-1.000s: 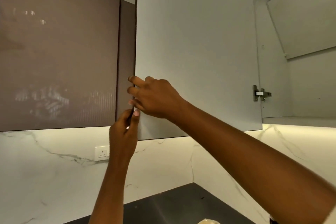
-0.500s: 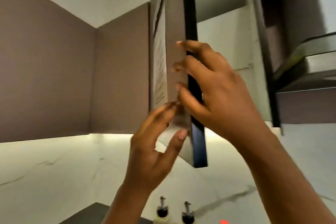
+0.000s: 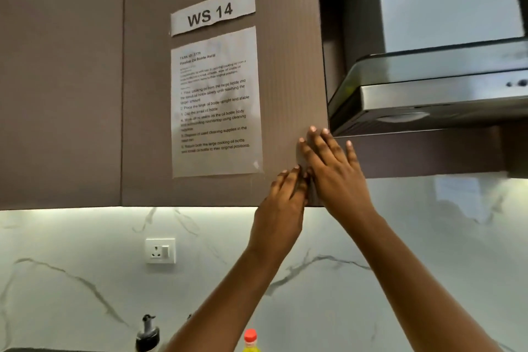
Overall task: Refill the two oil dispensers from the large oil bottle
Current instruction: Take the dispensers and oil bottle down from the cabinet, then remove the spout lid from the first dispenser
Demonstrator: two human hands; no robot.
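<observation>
The brown upper cabinet door [image 3: 217, 191] is closed flat. My right hand [image 3: 334, 171] presses on its lower right corner with straight fingers. My left hand [image 3: 283, 203] touches the same corner from below, fingers extended. At the bottom edge of the view the black pour spout of one oil dispenser [image 3: 147, 333] shows. The red cap and yellow neck of the large oil bottle [image 3: 251, 340] show beside my left forearm. A second dispenser is mostly hidden behind that forearm.
A "WS 14" label [image 3: 213, 10] and a printed instruction sheet [image 3: 215, 103] are taped to the door. A steel range hood [image 3: 434, 88] hangs at the right. A wall socket [image 3: 160, 250] sits on the marble backsplash [image 3: 71, 266].
The cabinet door swung from wide open, through edge-on, to fully closed. Both hands followed it and now lie flat on its front. The view dropped to show the bottle tops.
</observation>
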